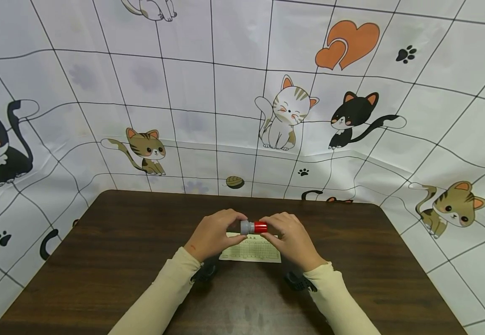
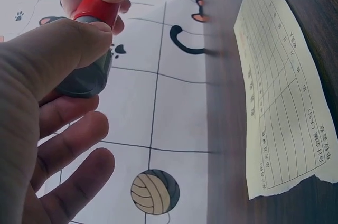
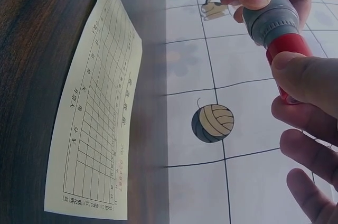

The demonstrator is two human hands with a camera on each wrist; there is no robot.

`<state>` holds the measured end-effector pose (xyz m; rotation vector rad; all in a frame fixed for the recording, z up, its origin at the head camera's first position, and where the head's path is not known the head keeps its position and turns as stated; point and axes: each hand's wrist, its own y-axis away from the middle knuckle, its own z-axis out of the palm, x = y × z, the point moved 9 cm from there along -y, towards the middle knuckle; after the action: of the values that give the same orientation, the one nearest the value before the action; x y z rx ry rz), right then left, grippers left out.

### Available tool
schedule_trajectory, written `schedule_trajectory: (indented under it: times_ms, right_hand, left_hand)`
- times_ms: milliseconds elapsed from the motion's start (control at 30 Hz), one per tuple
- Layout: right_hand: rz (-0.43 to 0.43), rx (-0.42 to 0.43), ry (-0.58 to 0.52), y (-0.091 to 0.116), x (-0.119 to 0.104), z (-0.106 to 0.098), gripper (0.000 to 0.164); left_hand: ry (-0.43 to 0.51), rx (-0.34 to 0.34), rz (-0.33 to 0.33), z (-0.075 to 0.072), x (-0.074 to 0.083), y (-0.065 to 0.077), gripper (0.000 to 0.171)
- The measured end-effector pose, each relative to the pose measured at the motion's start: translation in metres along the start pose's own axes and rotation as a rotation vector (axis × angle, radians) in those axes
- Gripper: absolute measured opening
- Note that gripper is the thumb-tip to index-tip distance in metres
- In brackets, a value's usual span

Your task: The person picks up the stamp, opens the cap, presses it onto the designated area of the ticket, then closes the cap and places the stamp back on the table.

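Observation:
A small cylindrical stamp (image 1: 254, 227), grey at one end and red at the other, is held level above the table between both hands. My left hand (image 1: 215, 234) pinches its grey part (image 2: 87, 78) between thumb and fingers, its other fingers spread loosely. On the other side my right hand (image 1: 290, 239) pinches the red part (image 3: 288, 47) with thumb and fingertips. Red and grey are joined, with a ribbed grey collar showing at the joint in the right wrist view. Below the hands lies a pale yellow printed receipt slip (image 1: 251, 250), flat, with one torn edge.
The dark brown wooden table (image 1: 142, 260) extends around the slip. Behind it and at both sides hangs a white sheet (image 1: 192, 130) with a black grid and cartoon cats. Dark bands (image 1: 299, 281) sit at the wrists.

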<state>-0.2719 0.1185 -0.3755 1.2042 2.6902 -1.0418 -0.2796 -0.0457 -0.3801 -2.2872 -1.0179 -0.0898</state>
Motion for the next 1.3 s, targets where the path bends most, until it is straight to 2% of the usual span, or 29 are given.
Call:
schedule_trajectory:
  times_ms: [233, 467, 867, 1300]
  right_hand:
    - [-0.017, -0.006, 0.004, 0.0004, -0.0005, 0.0004, 0.034]
    - [-0.002, -0.004, 0.001, 0.0006, 0.0003, 0.0004, 0.033]
    - [0.003, -0.012, 0.012, 0.0011, 0.0008, -0.0016, 0.036]
    - [0.003, 0.006, 0.006, 0.0006, 0.0006, -0.0011, 0.034]
  left_hand:
    - [0.010, -0.018, 0.000, 0.0005, 0.0003, 0.0000, 0.043]
    - [0.004, -0.005, -0.019, 0.0005, -0.0014, 0.0006, 0.042]
    - [-0.006, -0.017, -0.005, 0.0025, -0.0007, 0.0003, 0.044]
    - [0.018, 0.009, -0.008, 0.0010, -0.0021, 0.0003, 0.044]
